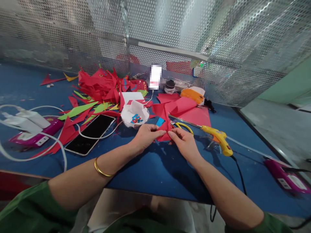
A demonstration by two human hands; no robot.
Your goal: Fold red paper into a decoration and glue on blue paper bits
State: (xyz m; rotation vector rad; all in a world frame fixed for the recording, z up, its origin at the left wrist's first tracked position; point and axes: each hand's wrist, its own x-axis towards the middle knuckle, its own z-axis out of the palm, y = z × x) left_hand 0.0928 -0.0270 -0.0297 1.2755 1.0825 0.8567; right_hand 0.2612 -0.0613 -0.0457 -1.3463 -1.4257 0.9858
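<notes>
A folded piece of red paper point(163, 113) is held between my two hands over the middle of the blue table. My left hand point(147, 137) pinches its left side near the lower end, and my right hand point(183, 142) pinches the right side close by. Just beyond my right hand lie yellow-handled scissors point(186, 127), partly covered. A white-lined bowl point(134, 113) with small blue and red bits stands beyond my left hand. Farther right rests a yellow glue gun point(217, 137) with its nozzle pointing left.
Red, green and yellow paper scraps point(97, 85) are heaped at back left. A black phone point(91, 134), white cables and a purple power strip point(40, 132) lie left. Another purple power strip point(286, 176) is far right. A perforated metal screen point(167, 29) stands behind.
</notes>
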